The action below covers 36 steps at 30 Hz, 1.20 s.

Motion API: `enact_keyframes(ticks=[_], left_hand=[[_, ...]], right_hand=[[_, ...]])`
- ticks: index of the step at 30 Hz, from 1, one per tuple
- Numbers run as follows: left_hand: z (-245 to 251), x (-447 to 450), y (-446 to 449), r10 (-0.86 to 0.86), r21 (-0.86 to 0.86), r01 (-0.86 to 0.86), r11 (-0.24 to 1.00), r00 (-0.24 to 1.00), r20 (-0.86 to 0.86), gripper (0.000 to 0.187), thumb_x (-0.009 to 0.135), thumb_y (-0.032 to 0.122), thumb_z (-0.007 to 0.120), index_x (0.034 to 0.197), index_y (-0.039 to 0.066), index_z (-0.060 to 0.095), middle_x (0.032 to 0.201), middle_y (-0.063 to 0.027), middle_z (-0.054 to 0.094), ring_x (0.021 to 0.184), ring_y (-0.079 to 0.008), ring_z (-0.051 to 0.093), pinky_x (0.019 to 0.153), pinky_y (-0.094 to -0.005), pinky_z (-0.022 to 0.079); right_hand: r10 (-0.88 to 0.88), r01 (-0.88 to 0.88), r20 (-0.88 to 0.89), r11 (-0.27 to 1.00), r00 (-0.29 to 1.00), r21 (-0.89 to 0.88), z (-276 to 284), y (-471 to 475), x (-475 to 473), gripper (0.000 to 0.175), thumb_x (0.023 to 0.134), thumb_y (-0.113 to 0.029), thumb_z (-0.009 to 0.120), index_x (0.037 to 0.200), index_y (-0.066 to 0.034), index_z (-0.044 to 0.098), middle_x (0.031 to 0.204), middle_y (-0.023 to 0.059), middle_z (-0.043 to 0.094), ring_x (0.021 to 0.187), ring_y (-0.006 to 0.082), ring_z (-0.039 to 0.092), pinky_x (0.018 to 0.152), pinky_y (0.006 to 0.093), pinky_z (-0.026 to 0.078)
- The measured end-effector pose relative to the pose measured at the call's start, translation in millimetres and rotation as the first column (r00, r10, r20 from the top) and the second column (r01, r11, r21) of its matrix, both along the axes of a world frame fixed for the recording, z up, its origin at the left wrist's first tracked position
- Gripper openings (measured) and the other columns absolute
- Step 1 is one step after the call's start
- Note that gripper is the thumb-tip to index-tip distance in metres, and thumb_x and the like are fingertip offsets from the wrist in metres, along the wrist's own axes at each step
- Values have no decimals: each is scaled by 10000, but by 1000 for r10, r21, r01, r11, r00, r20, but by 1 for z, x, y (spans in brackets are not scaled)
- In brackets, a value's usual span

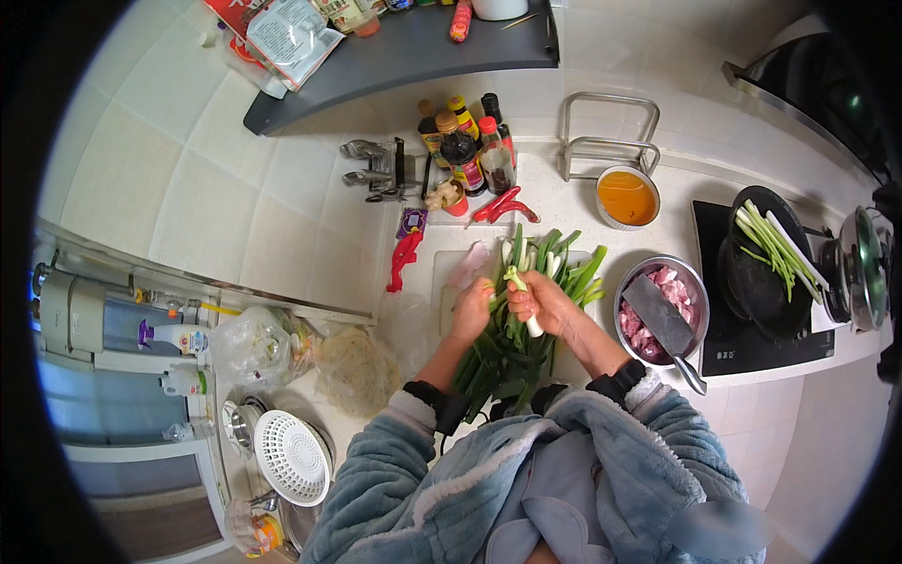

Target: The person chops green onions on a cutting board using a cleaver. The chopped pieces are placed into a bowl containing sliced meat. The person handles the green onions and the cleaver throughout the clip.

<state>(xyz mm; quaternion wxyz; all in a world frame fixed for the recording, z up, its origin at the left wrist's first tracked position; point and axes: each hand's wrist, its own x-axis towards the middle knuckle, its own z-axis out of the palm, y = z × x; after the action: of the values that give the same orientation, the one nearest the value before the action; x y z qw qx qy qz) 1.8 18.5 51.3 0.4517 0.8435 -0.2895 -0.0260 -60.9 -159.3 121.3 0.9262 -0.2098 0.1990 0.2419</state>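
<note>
My right hand (542,304) is wrapped around a stalk of leek or garlic green (533,327), its white end pointing down and its pale green end sticking out above the fist. Just left of it, my left hand (473,310) is closed, with a yellowish-green scrap of leaf (490,285) showing at the fingertips. Beneath both hands a large bunch of the same greens (504,370) is spread over a white cutting board (442,264) and hangs towards my body. A crumpled pinkish wrapper (471,264) lies at the board's back left.
To the right, a cleaver (659,316) rests across a metal bowl (694,282) of raw meat. Beyond are a wok (757,282) with cut stalks and a bowl of orange liquid (626,197). Sauce bottles (461,151) and red chillies (504,206) stand behind; plastic bags (358,366) lie left.
</note>
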Motion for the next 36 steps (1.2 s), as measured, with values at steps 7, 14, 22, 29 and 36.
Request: enact_keyframes(ticks=[7, 14, 22, 29, 36], left_hand=[[10, 10, -7, 36, 151, -19, 988, 992, -117, 191, 977, 167, 436, 1032, -1, 509, 823, -166, 582, 739, -293, 592, 696, -400, 455], [-4, 43, -58, 114, 260, -89, 961, 990, -84, 204, 953, 196, 492, 1013, 1, 499, 896, -258, 633, 853, -445, 607, 738, -531, 446], [-65, 59, -70, 115, 603, -15, 797, 985, -128, 464, 902, 384, 568, 1259, 95, 505, 1118, -136, 602, 1097, -353, 559, 910, -547, 395], [-56, 72, -62, 60, 31, -52, 998, 861, -506, 512, 865, 273, 651, 1286, 35, 480, 1114, -155, 632, 1030, -289, 612, 882, -408, 467], [-44, 63, -43, -110, 128, 172, 977, 915, -389, 555, 847, 154, 651, 1333, 13, 422, 1293, -199, 536, 1186, -323, 526, 992, -398, 422]], right_hand=[[-41, 200, 266, 770, 963, -606, 26, -86, 3, 282, 933, -299, 569, 983, -22, 576, 652, -17, 525, 482, 61, 374, 438, 222, 352], [-75, 135, 116, 700, 990, -701, -40, -79, -42, 192, 861, -40, 583, 1043, -7, 532, 844, 93, 676, 608, 88, 570, 447, 194, 409], [288, 38, 76, 136, 954, -990, -114, -24, -73, 227, 829, -80, 612, 1047, -17, 616, 805, 29, 642, 665, 82, 585, 464, 229, 407], [-78, 111, 79, 641, 994, -760, -87, -37, -81, 152, 844, -87, 600, 985, -32, 608, 858, 48, 675, 621, 76, 549, 465, 227, 417], [-338, 309, 1, 859, 941, -409, -54, -69, -91, 270, 895, -98, 539, 1140, 4, 485, 897, 133, 666, 701, 152, 593, 568, 262, 486]])
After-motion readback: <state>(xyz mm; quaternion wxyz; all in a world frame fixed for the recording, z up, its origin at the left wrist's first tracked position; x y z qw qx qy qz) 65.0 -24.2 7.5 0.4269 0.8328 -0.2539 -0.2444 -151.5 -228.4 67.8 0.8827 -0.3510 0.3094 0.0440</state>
